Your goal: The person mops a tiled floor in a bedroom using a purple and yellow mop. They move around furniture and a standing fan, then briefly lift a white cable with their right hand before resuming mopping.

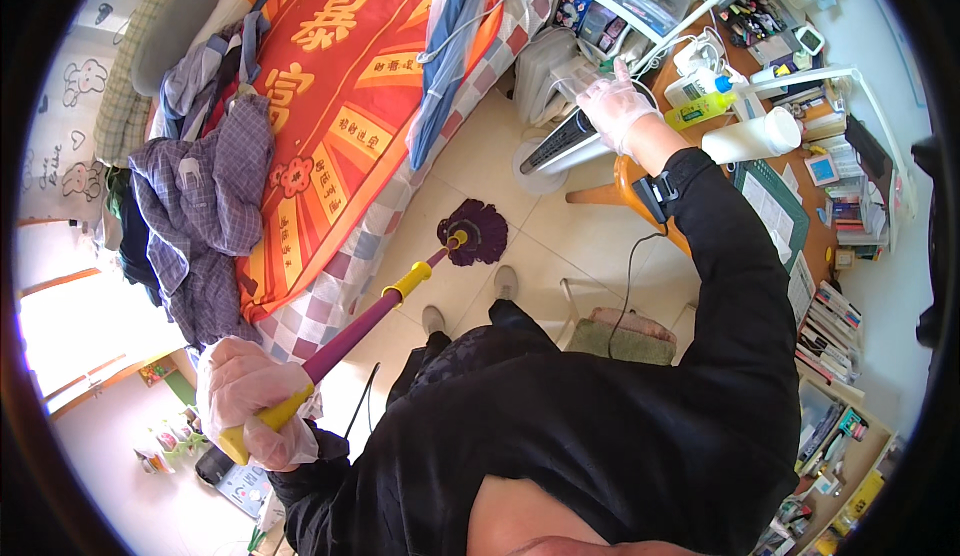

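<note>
My left hand [251, 398], in a clear plastic glove, is closed around the yellow grip of a mop's purple handle [352, 334]. The handle slants down to the dark purple mop head [474, 232], which is spread on the tiled floor beside the bed. My right hand [616, 114], gloved too, is at the top end of a black and white tower fan [559, 139]. One finger points away from me; whether the others grip the fan is hidden. The fan's round white base [541, 173] is on the floor.
A bed with a checkered sheet [319, 323] and red blanket [352, 90] runs along the left, with plaid clothes [210, 181] on it. At right are a wooden chair [637, 196], a cluttered desk [817, 214] and a cushioned stool [622, 338]. A black cable [626, 274] hangs from my right wrist.
</note>
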Action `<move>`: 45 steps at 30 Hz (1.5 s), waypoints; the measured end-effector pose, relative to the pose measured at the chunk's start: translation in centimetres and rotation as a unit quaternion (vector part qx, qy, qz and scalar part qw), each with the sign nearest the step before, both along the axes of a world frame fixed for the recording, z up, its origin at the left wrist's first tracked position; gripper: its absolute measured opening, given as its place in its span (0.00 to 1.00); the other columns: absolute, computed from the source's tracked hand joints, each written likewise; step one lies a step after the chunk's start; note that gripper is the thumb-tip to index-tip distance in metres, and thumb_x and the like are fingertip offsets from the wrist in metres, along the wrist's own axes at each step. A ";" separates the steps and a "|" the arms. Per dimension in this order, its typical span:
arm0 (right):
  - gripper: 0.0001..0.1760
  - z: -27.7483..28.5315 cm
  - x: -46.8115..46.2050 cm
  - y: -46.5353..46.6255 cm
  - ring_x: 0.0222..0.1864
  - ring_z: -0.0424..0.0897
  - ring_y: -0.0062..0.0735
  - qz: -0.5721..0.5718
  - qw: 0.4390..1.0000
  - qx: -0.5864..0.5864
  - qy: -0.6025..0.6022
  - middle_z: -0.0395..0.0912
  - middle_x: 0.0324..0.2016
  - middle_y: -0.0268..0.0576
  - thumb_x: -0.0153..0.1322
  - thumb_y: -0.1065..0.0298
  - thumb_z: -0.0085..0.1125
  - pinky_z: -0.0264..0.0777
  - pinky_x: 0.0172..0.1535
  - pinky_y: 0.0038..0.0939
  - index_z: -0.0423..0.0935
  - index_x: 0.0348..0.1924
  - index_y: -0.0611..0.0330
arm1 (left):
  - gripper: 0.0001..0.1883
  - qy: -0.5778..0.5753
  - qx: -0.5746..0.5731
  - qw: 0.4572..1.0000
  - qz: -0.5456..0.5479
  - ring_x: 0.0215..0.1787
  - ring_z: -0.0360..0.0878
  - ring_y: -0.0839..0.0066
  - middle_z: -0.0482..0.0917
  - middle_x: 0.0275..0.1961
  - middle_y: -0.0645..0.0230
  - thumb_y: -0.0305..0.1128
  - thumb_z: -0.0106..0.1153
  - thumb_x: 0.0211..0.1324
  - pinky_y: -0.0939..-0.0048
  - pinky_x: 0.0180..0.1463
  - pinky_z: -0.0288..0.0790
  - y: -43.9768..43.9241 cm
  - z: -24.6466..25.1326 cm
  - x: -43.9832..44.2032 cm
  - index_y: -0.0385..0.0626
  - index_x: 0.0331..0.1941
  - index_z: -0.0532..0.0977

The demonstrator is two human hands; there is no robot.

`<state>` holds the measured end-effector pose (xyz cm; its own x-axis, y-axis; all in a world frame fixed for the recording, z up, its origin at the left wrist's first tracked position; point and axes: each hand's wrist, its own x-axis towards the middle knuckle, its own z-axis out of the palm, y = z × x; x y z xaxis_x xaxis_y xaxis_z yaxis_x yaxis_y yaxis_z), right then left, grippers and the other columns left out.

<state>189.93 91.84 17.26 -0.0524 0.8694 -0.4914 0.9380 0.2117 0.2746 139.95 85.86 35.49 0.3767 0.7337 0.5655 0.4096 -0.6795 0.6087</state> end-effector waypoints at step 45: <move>0.29 1.0 -5.8 9.9 0.55 0.81 0.60 -0.151 0.966 0.137 0.161 0.82 0.47 0.62 0.64 0.78 0.62 0.77 0.59 0.45 0.70 0.59 0.60 | 0.18 0.052 0.000 0.980 -0.193 0.29 0.76 0.75 0.82 0.37 0.68 0.33 0.65 0.51 0.66 0.34 0.66 2.4 0.6 -4.1 0.64 0.48 0.80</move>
